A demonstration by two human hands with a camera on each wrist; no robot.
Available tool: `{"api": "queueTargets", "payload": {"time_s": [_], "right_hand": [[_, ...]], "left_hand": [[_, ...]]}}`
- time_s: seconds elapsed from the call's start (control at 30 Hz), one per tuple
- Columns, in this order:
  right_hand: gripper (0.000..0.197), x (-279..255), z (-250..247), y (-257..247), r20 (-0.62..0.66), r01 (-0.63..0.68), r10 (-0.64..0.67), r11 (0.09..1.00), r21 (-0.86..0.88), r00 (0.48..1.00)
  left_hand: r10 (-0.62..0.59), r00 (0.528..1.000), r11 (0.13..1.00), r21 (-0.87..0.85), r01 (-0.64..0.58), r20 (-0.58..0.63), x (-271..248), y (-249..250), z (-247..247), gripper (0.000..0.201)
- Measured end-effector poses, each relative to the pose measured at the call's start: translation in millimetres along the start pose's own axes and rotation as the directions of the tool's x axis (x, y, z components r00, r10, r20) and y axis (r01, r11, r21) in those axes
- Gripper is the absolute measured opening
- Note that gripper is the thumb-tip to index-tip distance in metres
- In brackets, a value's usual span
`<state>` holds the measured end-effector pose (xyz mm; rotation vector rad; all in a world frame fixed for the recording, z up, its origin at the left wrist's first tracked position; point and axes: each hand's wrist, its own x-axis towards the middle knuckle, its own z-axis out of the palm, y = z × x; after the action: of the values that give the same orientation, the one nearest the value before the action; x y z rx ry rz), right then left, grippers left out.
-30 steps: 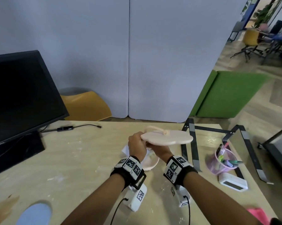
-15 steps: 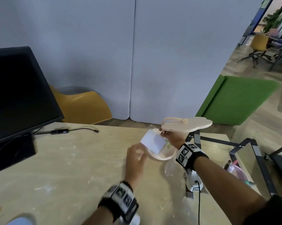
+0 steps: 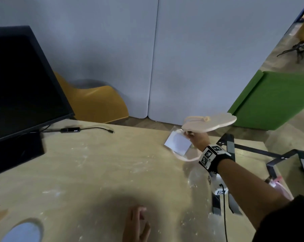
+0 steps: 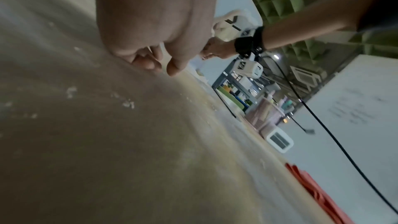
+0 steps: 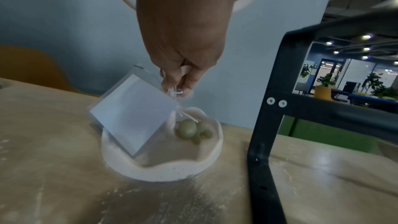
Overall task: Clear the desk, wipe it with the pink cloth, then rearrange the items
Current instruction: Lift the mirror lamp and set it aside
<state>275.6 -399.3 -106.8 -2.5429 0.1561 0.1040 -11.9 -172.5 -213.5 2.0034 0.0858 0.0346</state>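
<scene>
Monitor (image 3: pixel 23 81): far left of your desk (image 3: pixel 98 172), screen dark.

Your left hand (image 3: pixel 137 224): near edge, fingers loosely curled over the desktop, holding nothing.

Scalloped pale dish (image 5: pixel 193 168): right of centre; holds green beads (image 5: pixel 191 130) and a clear-sleeved white card (image 5: pixel 133 113) leaning on its rim.

Your right hand (image 3: pixel 198 138): above the dish, clasping a cloud-shaped wooden board (image 3: pixel 208 124) and pinching the card's string.

Pink cloth (image 4: pixel 318 193): near-right desk edge.

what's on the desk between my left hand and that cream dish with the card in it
Only bare desk, smeared with whitish residue, lies between the left hand and the cream dish; the head view shows this stretch.
</scene>
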Motion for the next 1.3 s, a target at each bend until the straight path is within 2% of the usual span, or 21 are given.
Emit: {"api": "queueTargets", "payload": {"time_s": [0.03,0.07,0.1,0.2,0.33,0.5,0.73,0.77,0.83,0.9,1.0,1.07,1.13,1.3], "right_hand": [[0.021,2.0,0.3,2.3,0.015,0.013,-0.013,0.999,-0.05,1.0],[0.022,1.3,0.1,2.9,0.032,0.006,-0.003,0.997,-0.072,0.999],[0.024,0.4,-0.6,2.7,0.041,0.01,-0.006,0.996,-0.085,0.999],[0.023,-4.1,-6.8,2.3,0.054,0.073,-0.064,0.978,-0.197,0.997],[0.019,-4.1,-10.5,9.1,0.05,0.114,-0.106,0.97,-0.216,0.993],[0.033,-13.0,-16.8,8.3,0.059,0.128,-0.115,0.94,-0.316,0.992],[0.048,-31.4,-17.2,10.5,0.016,0.247,-0.251,0.932,-0.264,0.968],[0.052,-34.6,-17.6,10.6,0.004,0.265,-0.273,0.927,-0.266,0.962],[0.057,-43.6,-19.9,10.1,-0.008,0.249,-0.263,0.924,-0.289,0.965],[0.058,-58.4,-17.9,6.3,-0.011,0.183,-0.198,0.925,-0.334,0.98],[0.059,-91.2,-6.5,-4.3,-0.044,0.121,-0.149,0.917,-0.38,0.988],[0.058,-119.3,7.3,-16.1,-0.035,0.15,-0.172,0.927,-0.345,0.984],[0.058,-152.0,26.6,-32.5,0.031,0.205,-0.205,0.933,-0.294,0.978],[0.06,-236.3,83.1,-60.4,0.218,0.324,-0.27,0.906,-0.271,0.938]], "left_hand": [[0.028,1.0,1.0,-0.012,-0.028,-0.002,-0.1,8.3,-3.8,0.041],[0.039,0.998,0.999,0.021,-0.038,-0.056,0.8,7.8,-6.8,0.041],[0.025,0.996,0.999,-0.036,-0.028,-0.081,2.5,11.1,-8.4,0.043],[0.029,0.999,0.996,-0.079,-0.032,-0.039,2.8,1.7,-4.8,0.049],[0.033,0.999,0.998,-0.051,-0.033,-0.003,0.2,-0.9,-4.9,0.058],[0.009,1.0,0.999,-0.039,-0.008,0.02,-2.9,2.6,-5.9,0.048],[0.018,0.997,0.999,-0.031,-0.016,0.071,-4.2,5.4,-10.5,0.029],[0.02,0.996,0.999,-0.035,-0.017,0.086,-3.7,10.7,-13.5,0.031],[-0.004,0.993,0.999,-0.038,0.009,0.119,-2.8,20.2,-19.2,0.048],[-0.052,0.99,0.998,-0.017,0.055,0.135,-4.7,26.5,-29.4,0.061],[-0.098,0.985,0.994,0.053,0.092,0.142,-9.0,30.9,-47.9,0.049],[-0.103,0.987,0.992,0.089,0.093,0.121,-13.2,32.1,-66.6,0.038],[-0.073,0.996,0.986,0.155,0.063,0.058,-20.2,26.7,-91.2,0.035],[-0.093,0.991,0.872,0.472,0.13,-0.1,-37.5,6.8,-169.9,0.042]]}}
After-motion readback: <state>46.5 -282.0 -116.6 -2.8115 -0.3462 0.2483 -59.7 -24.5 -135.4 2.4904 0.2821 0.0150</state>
